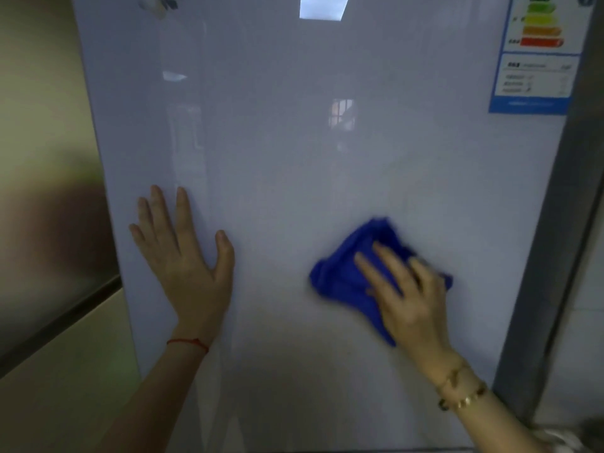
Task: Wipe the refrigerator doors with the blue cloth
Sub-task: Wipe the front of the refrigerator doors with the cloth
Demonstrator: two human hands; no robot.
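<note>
Refrigerator door (294, 158): pale, glossy panel filling most of the view, with faint reflections of a window and a ceiling light. Blue cloth (346, 276): bunched and creased, pressed flat against the door in its lower right part, slightly blurred. Right hand (408, 295): fingers spread and extended, palm lying on top of the cloth and holding it against the panel; cloth shows beyond the fingertips, to the left of the hand and below the palm; not curled around it. Beaded bracelet (461, 392) on the right wrist. Left hand (186, 256): open, fingers splayed, palm flat on the bare door, well apart from the cloth and at about the same height, to its left. Thin red string (189, 343) around the left wrist. Energy label (536, 53): coloured bars above a blue-bordered panel, stuck at the door's upper right corner; print too blurred to read. Grey side panel (555, 223) along the door's right edge.
</note>
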